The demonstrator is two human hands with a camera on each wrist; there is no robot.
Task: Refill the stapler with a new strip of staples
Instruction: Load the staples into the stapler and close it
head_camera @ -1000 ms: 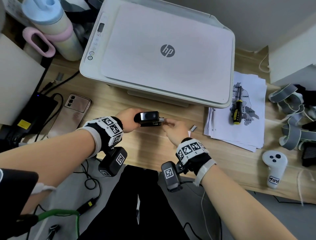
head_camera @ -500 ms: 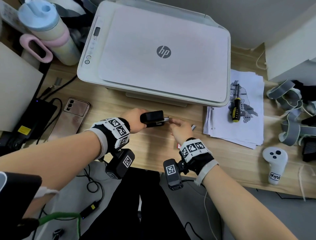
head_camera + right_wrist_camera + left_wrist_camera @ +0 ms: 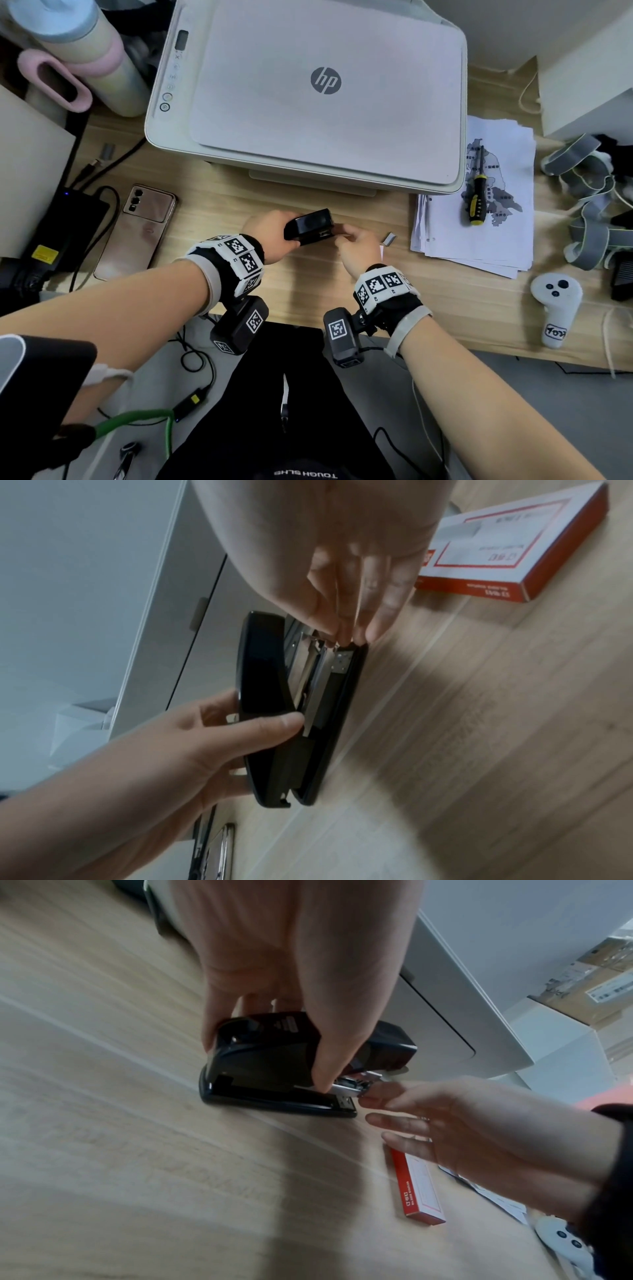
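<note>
— What lies on the wooden tabletop (image 3: 342, 294)?

— A white printer (image 3: 308, 96) marked "hp", a face-down phone (image 3: 137, 229), a stack of papers (image 3: 479, 219) printed with a map under a yellow-and-black screwdriver (image 3: 476, 195), and a white controller (image 3: 556, 308). A red-and-white staple box (image 3: 507, 545) lies by the right wrist; its writing is too blurred to read.

— And the black stapler (image 3: 310, 226)?

— It stands on the tabletop in front of the printer, its top raised slightly off the metal channel. The left hand (image 3: 270, 236) grips its rear, thumb on one side and fingers on the other. The right hand (image 3: 356, 246) pinches at the front end of the metal staple tray (image 3: 352, 1084); its other fingers are spread loose. A loose strip of staples (image 3: 388, 238) lies just beside that hand.
</note>
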